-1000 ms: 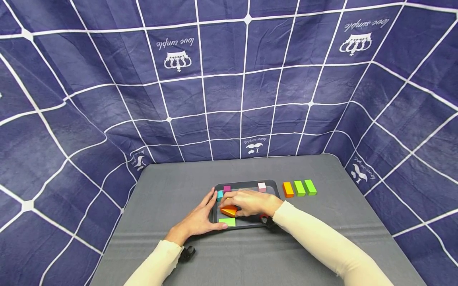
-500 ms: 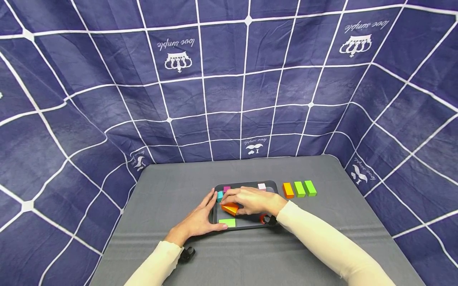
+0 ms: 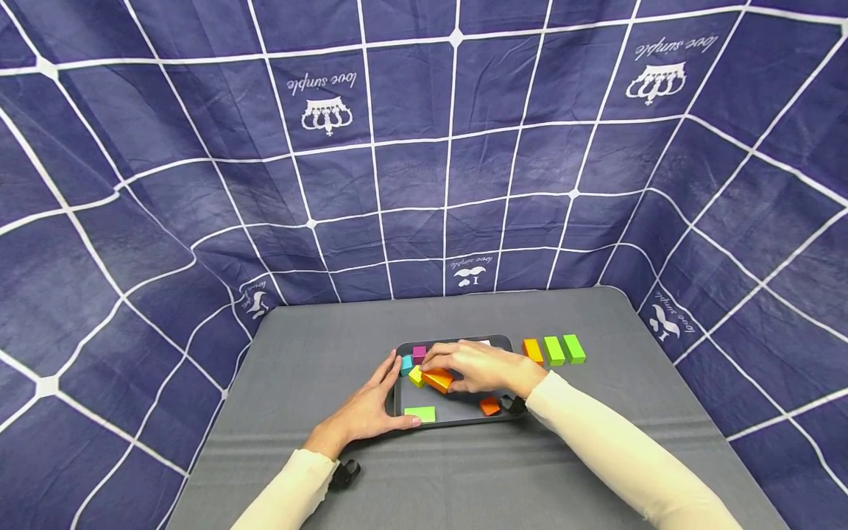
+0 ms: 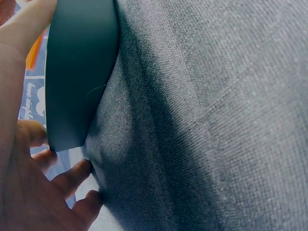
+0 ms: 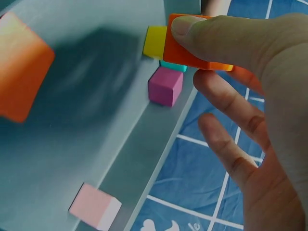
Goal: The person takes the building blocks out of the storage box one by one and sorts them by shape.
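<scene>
My right hand (image 3: 478,364) pinches an orange block (image 3: 437,380) between thumb and fingers, over the left half of a dark grey tray (image 3: 457,418). Just left of that block lies a yellow block (image 3: 416,376), which it overlaps in the right wrist view. A teal cube (image 3: 406,365) and a magenta cube (image 3: 419,355) sit in the tray's far left corner. My left hand (image 3: 366,407) spreads along the tray's left side, thumb at the near rim. In the left wrist view its fingertips rest by the tray's outer wall.
Inside the tray are a light green block (image 3: 420,414) at the near left, a red-orange block (image 3: 489,405) at the near right and a pale pink cube (image 5: 91,204) at the far side. Right of the tray stand an orange block (image 3: 533,351) and two green blocks (image 3: 553,350).
My right hand has moved a little right and away from me with the orange block, uncovering the yellow block and the red-orange block. My left hand has stayed on the tray.
</scene>
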Available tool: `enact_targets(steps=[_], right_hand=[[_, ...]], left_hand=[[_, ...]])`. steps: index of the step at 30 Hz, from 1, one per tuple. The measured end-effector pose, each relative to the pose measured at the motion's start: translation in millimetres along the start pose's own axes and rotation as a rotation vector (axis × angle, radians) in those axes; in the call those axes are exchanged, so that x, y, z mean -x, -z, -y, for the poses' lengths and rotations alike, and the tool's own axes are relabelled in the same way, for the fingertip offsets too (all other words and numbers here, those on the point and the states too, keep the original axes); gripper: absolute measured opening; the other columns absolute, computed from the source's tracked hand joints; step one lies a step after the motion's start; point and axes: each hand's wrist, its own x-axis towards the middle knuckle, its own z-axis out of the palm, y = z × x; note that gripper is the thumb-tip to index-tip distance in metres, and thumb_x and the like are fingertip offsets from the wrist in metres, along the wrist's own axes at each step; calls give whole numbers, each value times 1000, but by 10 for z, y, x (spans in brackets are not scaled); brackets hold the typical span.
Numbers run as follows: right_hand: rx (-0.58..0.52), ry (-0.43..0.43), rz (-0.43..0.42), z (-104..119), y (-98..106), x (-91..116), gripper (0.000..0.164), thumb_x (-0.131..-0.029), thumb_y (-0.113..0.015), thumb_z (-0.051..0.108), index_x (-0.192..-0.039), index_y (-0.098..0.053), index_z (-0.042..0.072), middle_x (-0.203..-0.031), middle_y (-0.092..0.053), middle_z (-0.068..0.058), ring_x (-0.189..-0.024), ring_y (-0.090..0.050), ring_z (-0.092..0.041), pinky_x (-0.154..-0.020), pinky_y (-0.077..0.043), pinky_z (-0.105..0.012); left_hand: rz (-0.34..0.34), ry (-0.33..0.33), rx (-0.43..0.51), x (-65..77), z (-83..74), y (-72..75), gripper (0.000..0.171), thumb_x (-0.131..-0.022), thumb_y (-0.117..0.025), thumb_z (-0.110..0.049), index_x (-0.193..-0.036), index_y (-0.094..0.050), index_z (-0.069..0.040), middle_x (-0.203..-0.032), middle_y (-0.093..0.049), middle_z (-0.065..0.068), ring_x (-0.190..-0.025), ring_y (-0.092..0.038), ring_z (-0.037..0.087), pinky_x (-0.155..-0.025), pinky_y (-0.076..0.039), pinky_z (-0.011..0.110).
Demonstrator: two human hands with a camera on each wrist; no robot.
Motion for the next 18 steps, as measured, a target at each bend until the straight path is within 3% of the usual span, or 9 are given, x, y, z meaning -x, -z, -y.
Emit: enact_targets(steps=[12,18], right_hand=[[-25,-62,-21,-114,74,187,65,-101,-94,17,-161,-71,20,-159,-69,5,-144,-72,-19,-116,-63,-51],[-58,-103,-36,-167,122,296,64,-100,-95,17,-160,-72,20,-157,-69,4,-126,-76,-19,-111,-65,-45]], left_hand=[[-10,4,-3,30,-34,9,136,-89,-90,-80,-189,-19,-22,-200,-6,-3,-175,-41,45,-132,-46,74],[-13,11,-4,33,-46,9,135,-89,-90,-79,-189,-20,-21,-200,-7,-2,-174,-43,44,-131,-46,75]])
